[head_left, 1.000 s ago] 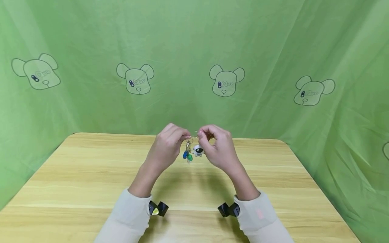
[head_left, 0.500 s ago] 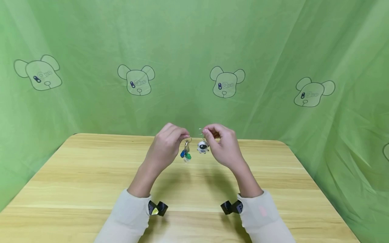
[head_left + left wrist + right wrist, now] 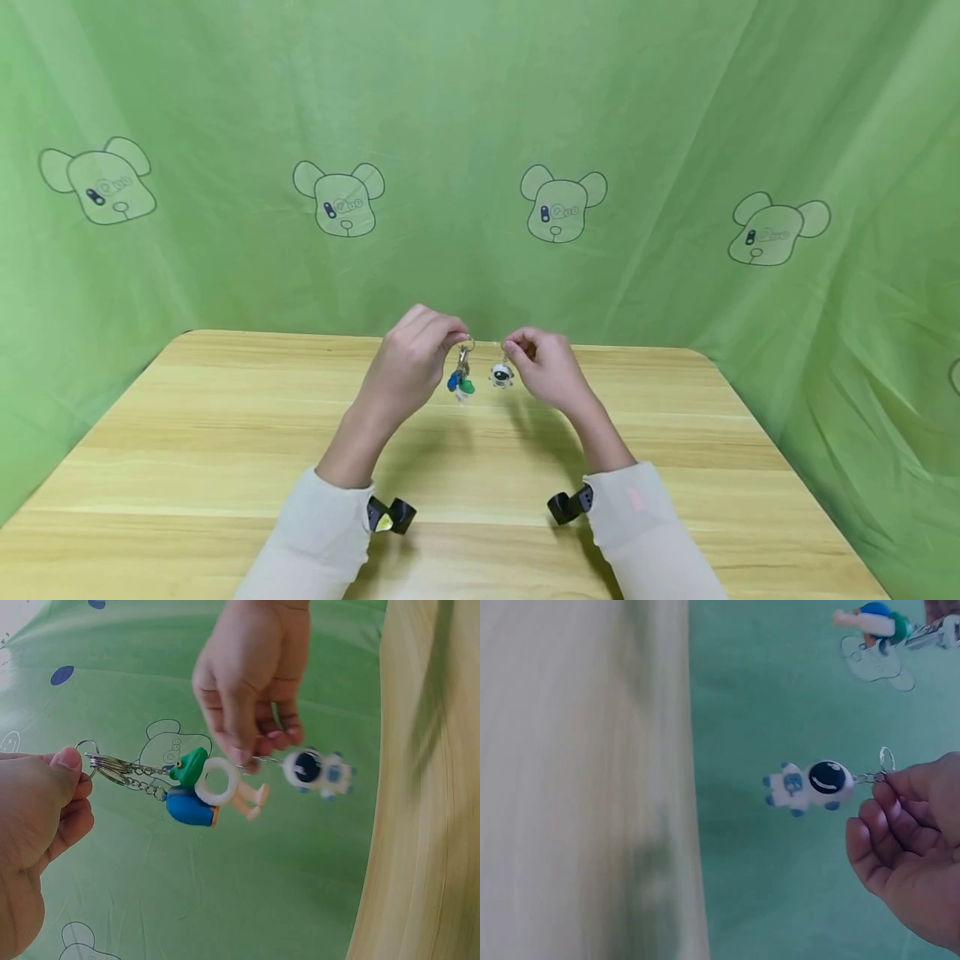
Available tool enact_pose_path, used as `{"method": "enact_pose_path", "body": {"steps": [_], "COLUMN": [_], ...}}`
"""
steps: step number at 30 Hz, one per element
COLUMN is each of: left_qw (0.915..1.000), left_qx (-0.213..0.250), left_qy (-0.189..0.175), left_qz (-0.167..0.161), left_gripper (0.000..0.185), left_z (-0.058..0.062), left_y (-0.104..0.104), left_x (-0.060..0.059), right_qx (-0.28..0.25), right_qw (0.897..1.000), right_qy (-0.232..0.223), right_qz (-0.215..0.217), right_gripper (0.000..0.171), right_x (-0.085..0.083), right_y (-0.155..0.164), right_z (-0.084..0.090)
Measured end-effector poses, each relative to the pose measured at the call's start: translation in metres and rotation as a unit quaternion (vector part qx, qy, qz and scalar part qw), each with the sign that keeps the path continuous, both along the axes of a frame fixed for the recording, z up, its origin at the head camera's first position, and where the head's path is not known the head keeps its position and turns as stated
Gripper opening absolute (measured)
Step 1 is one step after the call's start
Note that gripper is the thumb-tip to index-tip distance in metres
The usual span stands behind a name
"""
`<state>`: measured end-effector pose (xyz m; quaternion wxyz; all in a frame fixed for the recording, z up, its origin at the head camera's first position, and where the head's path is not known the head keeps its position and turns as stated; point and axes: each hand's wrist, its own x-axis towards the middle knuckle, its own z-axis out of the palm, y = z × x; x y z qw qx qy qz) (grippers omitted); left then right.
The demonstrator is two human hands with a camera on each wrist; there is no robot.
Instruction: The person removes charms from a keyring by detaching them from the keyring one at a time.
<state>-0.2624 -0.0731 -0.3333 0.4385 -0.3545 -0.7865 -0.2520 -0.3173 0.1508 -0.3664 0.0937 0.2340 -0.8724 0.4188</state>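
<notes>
1. My left hand [image 3: 408, 367] is raised above the table [image 3: 187, 450], thumb and forefinger pinched on the key ring [image 3: 96, 759] of a charm bunch [image 3: 460, 382].
2. From that ring, short chains drop to a green and blue figure [image 3: 189, 795] with a white ring [image 3: 218, 781] in front of it; the bunch hangs free, clear of the tabletop.
3. My right hand [image 3: 546, 371] is up beside it, fingertips pinched on the small ring and chain of the astronaut charm [image 3: 502, 375].
4. The astronaut [image 3: 810, 785], white with a dark visor and blue spots, dangles below my right fingers, just beside the bunch but apart from it, with a gap between them in the head view.
5. The other fingers of both hands are curled in loosely.
6. Both charms hang over the far middle of the table, in front of the green curtain [image 3: 675, 125] printed with bear heads.
7. Pale sleeves [image 3: 315, 542] cover both my forearms, each with a black wrist camera [image 3: 390, 515] on its inner side.
</notes>
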Motion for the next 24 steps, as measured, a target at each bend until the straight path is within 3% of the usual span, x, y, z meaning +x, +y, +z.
{"method": "enact_pose_path", "body": {"steps": [8, 24], "left_qw": [1.0, 1.0], "left_qx": [-0.004, -0.01], "left_qy": [0.001, -0.001], "left_qz": [0.003, 0.0], "left_gripper": [0.004, 0.004], "left_z": [0.0, -0.003], "left_y": [-0.001, 0.001], "left_x": [0.0, -0.002], "right_qx": [0.042, 0.046], "right_qw": [0.998, 0.993], "right_qy": [-0.047, -0.108], "right_qz": [0.031, -0.034], "right_gripper": [0.017, 0.018], "right_x": [-0.012, -0.031], "right_y": [0.004, 0.029], "right_z": [-0.019, -0.049]}}
